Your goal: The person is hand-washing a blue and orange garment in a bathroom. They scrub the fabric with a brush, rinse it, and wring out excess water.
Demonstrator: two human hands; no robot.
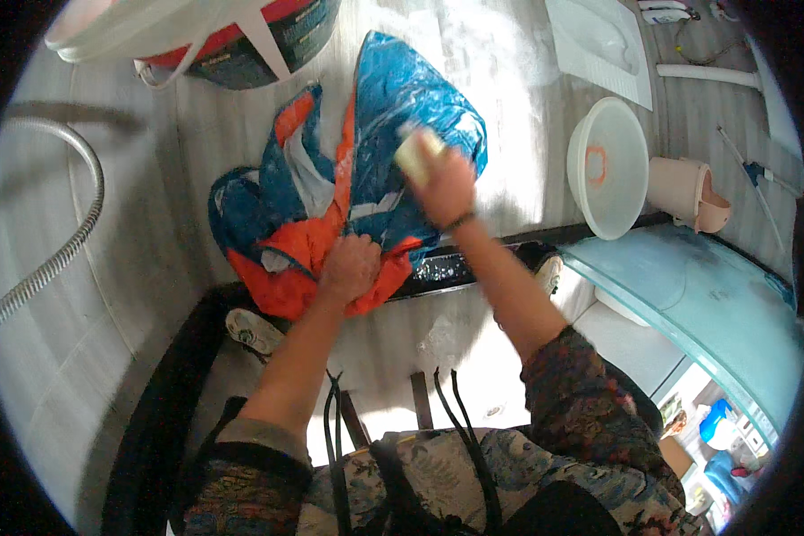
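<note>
A wet blue and orange jacket point(402, 87), with grey strips, lies spread on the floor ahead of me. My left hand point(352, 268) is closed on its orange fabric near the front edge. Over the blue part, my right hand point(445, 187) grips a pale yellow block point(412, 161). The block is blurred, so I cannot tell whether it is a soap bar or a scrubbing brush. Part of the jacket drapes over a black raised threshold point(442, 269), where water or suds glisten.
At the upper left stands a large bucket point(241, 57); a metal shower hose point(97, 181) curves along the left. To the right are a white plastic basin point(606, 194), a beige bin point(677, 187), a squat toilet point(603, 47) and a glass panel point(703, 288). My shoe point(254, 329) is beside the threshold.
</note>
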